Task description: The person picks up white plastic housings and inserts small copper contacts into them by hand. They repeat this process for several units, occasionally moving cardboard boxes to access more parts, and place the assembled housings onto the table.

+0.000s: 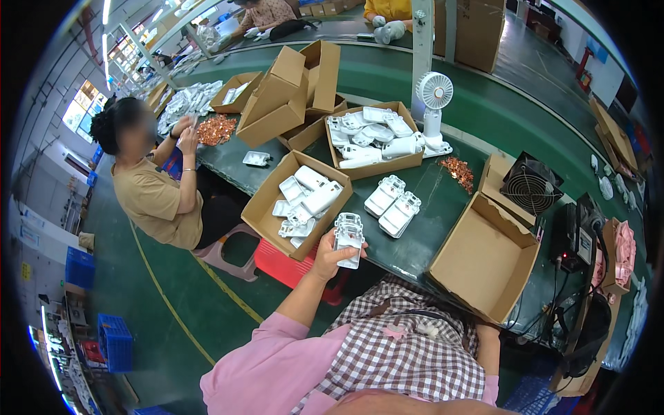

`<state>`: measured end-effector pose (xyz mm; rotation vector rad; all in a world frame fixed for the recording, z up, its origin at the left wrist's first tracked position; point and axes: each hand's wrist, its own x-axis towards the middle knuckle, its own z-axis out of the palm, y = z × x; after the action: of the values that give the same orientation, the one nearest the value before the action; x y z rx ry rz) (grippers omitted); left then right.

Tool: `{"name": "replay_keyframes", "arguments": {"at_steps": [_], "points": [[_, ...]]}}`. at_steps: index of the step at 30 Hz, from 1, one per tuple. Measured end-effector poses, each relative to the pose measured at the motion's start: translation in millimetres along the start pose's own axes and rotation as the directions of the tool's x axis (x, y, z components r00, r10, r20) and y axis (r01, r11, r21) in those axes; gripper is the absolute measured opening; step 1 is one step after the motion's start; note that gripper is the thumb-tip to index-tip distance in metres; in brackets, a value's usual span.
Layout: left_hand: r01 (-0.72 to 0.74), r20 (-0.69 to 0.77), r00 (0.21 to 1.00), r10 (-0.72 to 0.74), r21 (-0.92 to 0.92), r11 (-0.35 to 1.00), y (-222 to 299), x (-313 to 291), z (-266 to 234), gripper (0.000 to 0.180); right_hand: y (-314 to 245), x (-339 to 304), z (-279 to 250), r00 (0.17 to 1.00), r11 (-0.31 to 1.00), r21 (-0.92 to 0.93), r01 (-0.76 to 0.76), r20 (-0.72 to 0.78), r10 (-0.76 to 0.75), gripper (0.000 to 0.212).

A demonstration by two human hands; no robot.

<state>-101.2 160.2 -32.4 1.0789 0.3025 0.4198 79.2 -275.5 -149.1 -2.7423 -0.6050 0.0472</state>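
My left hand (330, 257) grips a white plastic housing (348, 234) over the front edge of the table, thumb across its face and the open, moulded side showing. Just beyond it, two similar white housings (399, 214) lie side by side on the dark green tabletop. To the left, a cardboard box (259, 220) holds several more white plastic parts. My right forearm (489, 349) runs up toward the near edge of an open cardboard box (477, 259); the hand itself is hidden there, so its fingers cannot be made out.
Behind stands another box of white parts (377, 133), beside a small white fan (434, 104). Copper-coloured pieces (458, 173) lie on the table. To the right are a black fan (531, 187) and cabled black equipment (575, 238). A co-worker (155, 187) sits at the left.
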Motion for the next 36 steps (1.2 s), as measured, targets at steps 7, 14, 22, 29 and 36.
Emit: {"name": "replay_keyframes", "arguments": {"at_steps": [7,14,22,29,36], "points": [[0.038,-0.026,0.999,-0.037,0.011,0.999,2,2,1,0.044,-50,-23,-69,0.917,0.991,-0.075,-0.109,0.377,0.129,0.045],[0.060,0.029,0.998,-0.060,-0.020,0.998,4,5,-4,0.043,-128,-27,-195,0.738,0.976,0.181,0.118,0.642,-0.209,0.025],[0.115,-0.048,0.992,-0.115,-0.004,0.993,7,-2,-11,0.052,-254,103,-245,0.878,0.760,0.609,0.227,0.211,-0.431,0.018],[0.108,-0.010,0.994,-0.108,-0.029,0.994,5,7,0,0.051,-289,302,-164,0.953,0.680,0.715,-0.159,0.291,-0.084,0.054],[0.157,-0.074,0.984,-0.160,-0.040,0.987,8,1,-4,0.056,-312,373,-101,0.948,0.543,0.812,-0.213,0.306,-0.086,0.089]]}}
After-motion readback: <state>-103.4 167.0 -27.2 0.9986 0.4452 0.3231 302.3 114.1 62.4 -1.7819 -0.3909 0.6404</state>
